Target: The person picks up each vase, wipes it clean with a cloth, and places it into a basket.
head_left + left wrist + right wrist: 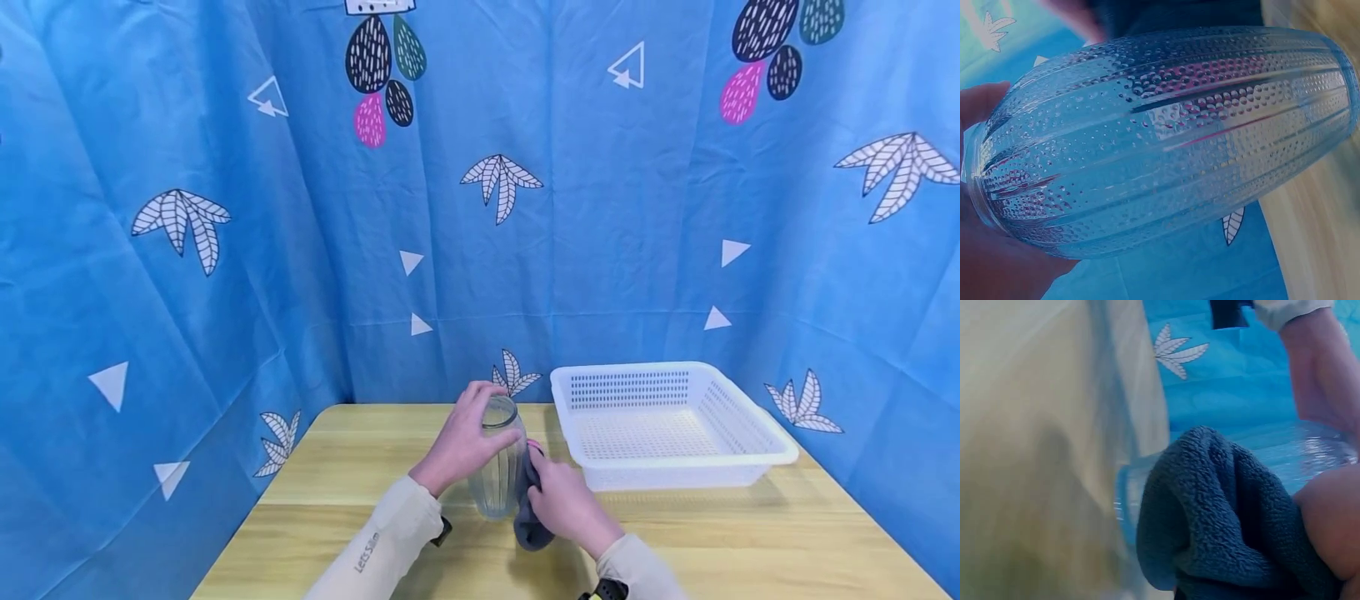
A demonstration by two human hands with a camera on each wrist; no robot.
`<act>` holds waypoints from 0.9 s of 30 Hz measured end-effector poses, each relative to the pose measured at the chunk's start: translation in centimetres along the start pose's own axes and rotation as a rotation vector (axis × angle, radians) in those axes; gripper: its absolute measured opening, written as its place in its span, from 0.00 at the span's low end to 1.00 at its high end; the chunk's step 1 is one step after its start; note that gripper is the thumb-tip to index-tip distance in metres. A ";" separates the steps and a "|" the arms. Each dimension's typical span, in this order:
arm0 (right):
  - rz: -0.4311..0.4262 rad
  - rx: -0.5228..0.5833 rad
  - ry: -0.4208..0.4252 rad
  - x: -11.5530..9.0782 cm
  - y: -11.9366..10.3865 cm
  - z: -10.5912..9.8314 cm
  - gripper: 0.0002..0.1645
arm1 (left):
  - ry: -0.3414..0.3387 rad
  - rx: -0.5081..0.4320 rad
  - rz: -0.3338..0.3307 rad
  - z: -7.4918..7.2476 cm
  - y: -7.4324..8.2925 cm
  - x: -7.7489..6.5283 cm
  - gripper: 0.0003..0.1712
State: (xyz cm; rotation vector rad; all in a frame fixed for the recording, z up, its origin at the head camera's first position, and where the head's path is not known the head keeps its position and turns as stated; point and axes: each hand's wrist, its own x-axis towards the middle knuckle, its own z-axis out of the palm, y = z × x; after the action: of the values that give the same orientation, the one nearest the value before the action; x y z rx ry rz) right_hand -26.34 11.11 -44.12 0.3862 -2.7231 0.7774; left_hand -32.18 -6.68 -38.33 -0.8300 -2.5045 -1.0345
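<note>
A clear ribbed glass vase with a dimpled surface stands upright on the table, or just over it; I cannot tell which. My left hand grips it around the neck, thumb on the near side and fingers behind. In the left wrist view the vase fills most of the picture. My right hand holds a dark grey cloth against the vase's right side. Close up in the right wrist view, the fuzzy cloth hangs in folds, hiding part of the vase.
A white perforated plastic basket stands at the back right of the wooden table. Blue patterned curtain closes off the back and both sides.
</note>
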 end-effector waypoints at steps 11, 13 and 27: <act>0.026 0.102 -0.097 0.0 0.6 0.0 0.36 | -0.010 -0.039 -0.071 0.0 -0.4 -0.5 0.35; 0.044 0.116 -0.067 0.1 0.3 -0.8 0.35 | -0.006 -0.027 -0.063 0.0 -0.4 -0.5 0.35; -0.053 0.002 0.224 1.6 -2.0 -4.8 0.35 | -0.077 -0.058 0.010 -0.8 -0.2 0.3 0.36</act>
State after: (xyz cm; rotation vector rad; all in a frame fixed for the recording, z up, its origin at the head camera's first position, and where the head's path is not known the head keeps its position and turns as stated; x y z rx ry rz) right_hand -26.23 11.83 -38.74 0.3480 -2.4935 0.7606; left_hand -32.47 -7.27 -37.70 -0.9149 -2.5413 -1.0961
